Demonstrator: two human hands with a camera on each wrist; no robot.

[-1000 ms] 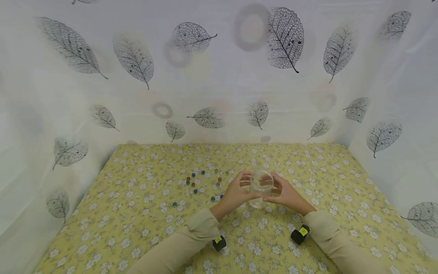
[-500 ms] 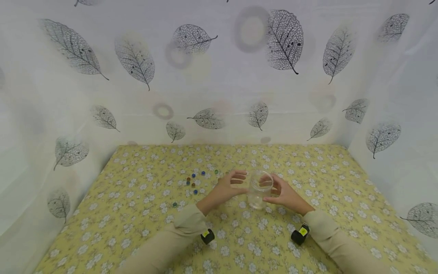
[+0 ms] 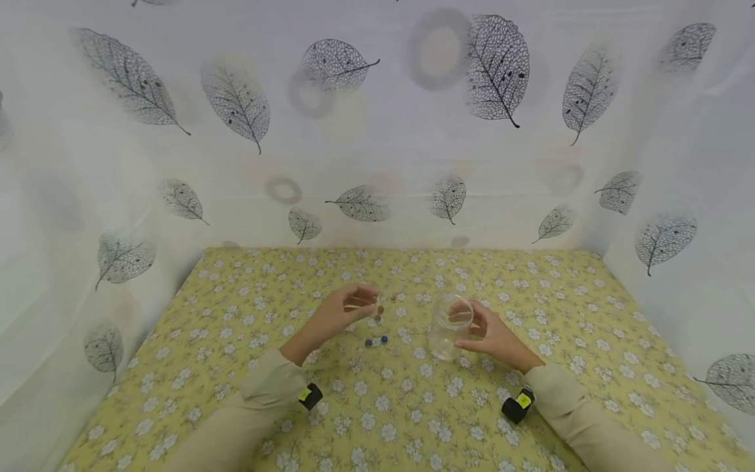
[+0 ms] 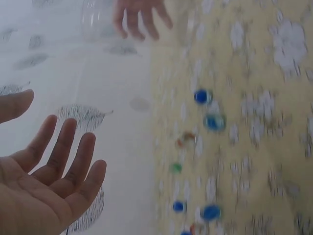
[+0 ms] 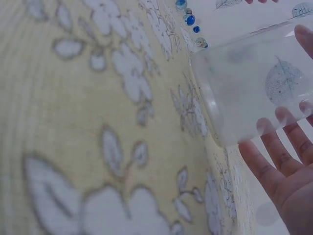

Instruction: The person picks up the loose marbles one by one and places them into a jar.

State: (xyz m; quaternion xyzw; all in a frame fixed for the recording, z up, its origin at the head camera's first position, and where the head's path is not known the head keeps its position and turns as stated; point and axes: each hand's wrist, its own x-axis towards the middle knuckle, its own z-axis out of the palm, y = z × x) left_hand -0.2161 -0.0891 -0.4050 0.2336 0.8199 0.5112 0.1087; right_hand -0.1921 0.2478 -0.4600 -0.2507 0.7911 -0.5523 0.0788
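A clear, see-through jar [image 3: 444,335] stands upright on the table, and I see no marbles inside it. My right hand [image 3: 498,339] holds its right side, thumb in front and fingers behind; the right wrist view shows the fingertips against the jar wall [image 5: 244,88]. To the left, my left hand [image 3: 333,318] is held over the table with nothing in it, its fingers loosely bent and apart in the left wrist view. Glass marbles lie near it: a blue marble [image 3: 384,339], a darker blue marble [image 3: 368,343] and a brown marble [image 3: 380,309]. My left hand hides others.
A yellow flowered cloth [image 3: 413,419] covers the table. White curtains with a leaf print [image 3: 377,144] stand behind it and at both sides. In the left wrist view several marbles [image 4: 211,212] are strewn over the cloth, somewhat blurred.
My left hand has let go of the jar and moved left, over the marbles. My right hand and the jar have stayed in place.
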